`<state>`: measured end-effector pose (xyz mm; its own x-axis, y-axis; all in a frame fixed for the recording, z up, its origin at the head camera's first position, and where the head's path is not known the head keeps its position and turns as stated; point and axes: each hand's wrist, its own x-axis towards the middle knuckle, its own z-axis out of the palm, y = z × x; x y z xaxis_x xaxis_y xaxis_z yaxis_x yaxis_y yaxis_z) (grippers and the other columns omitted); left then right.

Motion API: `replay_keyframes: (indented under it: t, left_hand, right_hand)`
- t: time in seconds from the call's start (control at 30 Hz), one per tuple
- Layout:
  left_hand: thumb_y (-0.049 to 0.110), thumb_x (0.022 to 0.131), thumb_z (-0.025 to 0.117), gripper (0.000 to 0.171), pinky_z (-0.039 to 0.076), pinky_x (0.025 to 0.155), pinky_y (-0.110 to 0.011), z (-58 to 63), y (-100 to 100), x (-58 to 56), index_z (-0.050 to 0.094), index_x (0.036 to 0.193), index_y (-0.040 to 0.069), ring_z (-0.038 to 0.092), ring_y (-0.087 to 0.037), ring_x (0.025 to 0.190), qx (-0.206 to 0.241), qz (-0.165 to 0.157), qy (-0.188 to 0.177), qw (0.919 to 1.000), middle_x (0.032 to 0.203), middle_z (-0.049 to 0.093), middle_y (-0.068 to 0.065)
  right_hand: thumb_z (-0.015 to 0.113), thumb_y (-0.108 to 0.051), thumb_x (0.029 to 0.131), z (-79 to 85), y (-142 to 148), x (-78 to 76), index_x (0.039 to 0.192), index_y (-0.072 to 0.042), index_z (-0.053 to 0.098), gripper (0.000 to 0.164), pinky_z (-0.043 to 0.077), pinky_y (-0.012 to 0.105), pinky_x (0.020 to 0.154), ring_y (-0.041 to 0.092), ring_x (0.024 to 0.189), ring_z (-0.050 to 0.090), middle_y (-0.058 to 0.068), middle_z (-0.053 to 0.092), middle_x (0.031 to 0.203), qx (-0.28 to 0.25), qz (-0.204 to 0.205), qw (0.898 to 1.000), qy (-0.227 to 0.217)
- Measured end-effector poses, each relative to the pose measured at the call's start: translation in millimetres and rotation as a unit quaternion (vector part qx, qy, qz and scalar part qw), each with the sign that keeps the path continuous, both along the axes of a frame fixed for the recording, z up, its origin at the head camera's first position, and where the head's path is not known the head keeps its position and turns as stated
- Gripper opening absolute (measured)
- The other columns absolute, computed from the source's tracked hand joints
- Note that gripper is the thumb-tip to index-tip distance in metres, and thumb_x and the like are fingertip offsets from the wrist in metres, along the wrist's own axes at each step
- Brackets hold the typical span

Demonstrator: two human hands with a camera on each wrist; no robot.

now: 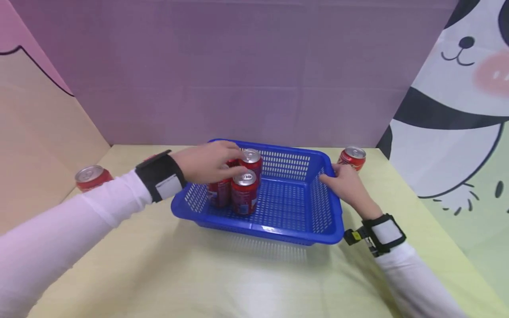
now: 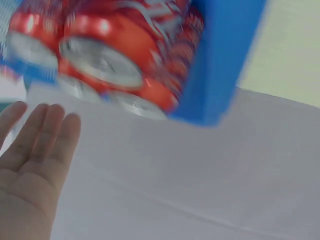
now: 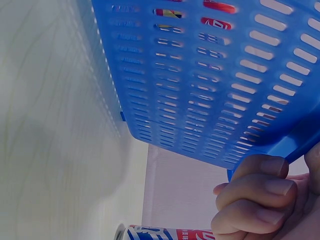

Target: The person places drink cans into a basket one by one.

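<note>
A blue plastic basket (image 1: 254,227) with slotted walls sits in the middle. Several red soda cans (image 1: 244,198) stand upright at its left end, partly covered by my left hand (image 1: 214,163). That hand hovers over them with fingers extended; in the left wrist view its fingers (image 2: 47,132) are spread and apart from the can tops (image 2: 100,62). My right hand (image 1: 350,185) grips the basket's right rim, thumb inside and fingers curled outside, as the right wrist view shows (image 3: 260,195). Behind that hand stands another red can (image 1: 352,158), outside the basket.
A red can (image 1: 92,177) stands on the table at the left, partly behind the left sleeve. A sliver of another red thing (image 1: 149,157) shows behind the left wrist strap. The pale table (image 1: 222,282) meets a purple wall (image 1: 238,79) at the back.
</note>
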<state>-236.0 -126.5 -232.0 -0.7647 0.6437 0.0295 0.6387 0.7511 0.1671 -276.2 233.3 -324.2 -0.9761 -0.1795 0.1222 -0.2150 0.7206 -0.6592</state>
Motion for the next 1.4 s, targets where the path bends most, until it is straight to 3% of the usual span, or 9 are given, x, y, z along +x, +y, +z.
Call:
replay_keyframes:
  t: [0.17,0.3,0.43,0.57,0.77,1.0,1.2,1.27,1.4]
  left_hand:
    - [0.038,0.101,0.055,0.045,0.047,0.097,-0.053,1.9,-53.1,-0.5,0.062,0.132,0.006,0.053,-0.033,0.121,0.074,0.056,0.015,0.9956,0.129,0.059,-0.014]
    - [0.035,0.103,0.050,0.046,0.048,0.093,-0.055,-11.9,-86.0,3.4,0.057,0.135,0.001,0.055,-0.035,0.117,0.121,0.103,0.003,0.9872,0.128,0.059,-0.018]
    - [0.036,0.105,0.045,0.054,0.045,0.095,-0.057,-33.2,-100.4,7.6,0.049,0.139,-0.005,0.054,-0.039,0.118,0.157,0.152,-0.033,0.9752,0.134,0.055,-0.025]
    - [0.037,0.106,0.040,0.057,0.048,0.093,-0.055,-58.2,-104.5,6.8,0.046,0.140,-0.007,0.057,-0.041,0.115,0.199,0.194,-0.070,0.9581,0.132,0.055,-0.027]
    - [0.034,0.106,0.041,0.051,0.052,0.090,-0.048,-81.8,-99.9,0.6,0.050,0.138,-0.005,0.061,-0.034,0.109,0.293,0.196,-0.097,0.9307,0.125,0.061,-0.022]
    - [0.036,0.100,0.056,0.062,0.044,0.099,-0.054,-90.2,-89.5,-8.8,0.042,0.146,-0.002,0.055,-0.041,0.119,0.328,0.214,-0.096,0.9150,0.137,0.052,-0.025]
    - [0.025,0.095,0.065,0.069,0.047,0.096,-0.052,-95.9,-87.2,-13.4,0.033,0.151,0.000,0.052,-0.042,0.123,0.378,0.217,-0.134,0.8900,0.140,0.048,-0.027]
    - [0.022,0.095,0.065,0.069,0.049,0.093,-0.051,-96.1,-87.0,-14.3,0.031,0.152,0.000,0.052,-0.042,0.122,0.388,0.207,-0.141,0.8870,0.140,0.048,-0.028]
    - [0.017,0.096,0.063,0.070,0.050,0.092,-0.049,-94.8,-87.6,-13.6,0.026,0.153,-0.003,0.055,-0.042,0.120,0.384,0.192,-0.153,0.8901,0.140,0.047,-0.030]
  right_hand:
    - [0.057,-0.017,0.095,-0.2,-0.9,0.8,0.109,0.011,0.061,0.031,0.055,0.029,0.055,0.020,0.061,0.064,0.015,0.065,0.079,0.005,-0.006,1.000,-0.007]
    - [0.058,-0.017,0.095,-0.2,-0.7,0.6,0.106,0.010,0.061,0.029,0.054,0.029,0.054,0.020,0.060,0.062,0.014,0.064,0.077,0.011,-0.006,1.000,-0.001]
    - [0.057,-0.017,0.094,-1.3,1.1,-0.4,0.103,0.009,0.061,0.027,0.054,0.029,0.054,0.020,0.060,0.062,0.014,0.063,0.076,0.013,-0.007,1.000,0.007]
    - [0.057,-0.017,0.095,-3.7,3.5,-0.9,0.102,0.008,0.061,0.027,0.053,0.029,0.054,0.021,0.060,0.062,0.014,0.063,0.075,0.015,-0.010,1.000,0.009]
    - [0.057,-0.018,0.094,-4.1,3.6,-1.1,0.102,0.008,0.061,0.028,0.053,0.029,0.054,0.022,0.059,0.061,0.013,0.062,0.074,0.016,-0.010,1.000,0.009]
    - [0.057,-0.017,0.094,-2.3,1.4,-1.7,0.103,0.008,0.062,0.027,0.052,0.028,0.053,0.021,0.059,0.061,0.012,0.062,0.074,0.011,-0.008,1.000,0.012]
    - [0.058,-0.018,0.095,0.2,1.0,-1.9,0.106,0.009,0.062,0.030,0.051,0.028,0.052,0.021,0.059,0.060,0.013,0.062,0.074,0.013,-0.004,1.000,0.012]
    - [0.058,-0.018,0.095,1.4,1.2,-1.4,0.107,0.010,0.062,0.031,0.051,0.027,0.052,0.021,0.059,0.060,0.013,0.062,0.075,0.016,-0.007,1.000,0.016]
    - [0.058,-0.017,0.095,1.9,0.3,-1.1,0.108,0.010,0.062,0.031,0.049,0.027,0.051,0.020,0.059,0.059,0.012,0.061,0.074,0.020,-0.004,1.000,0.015]
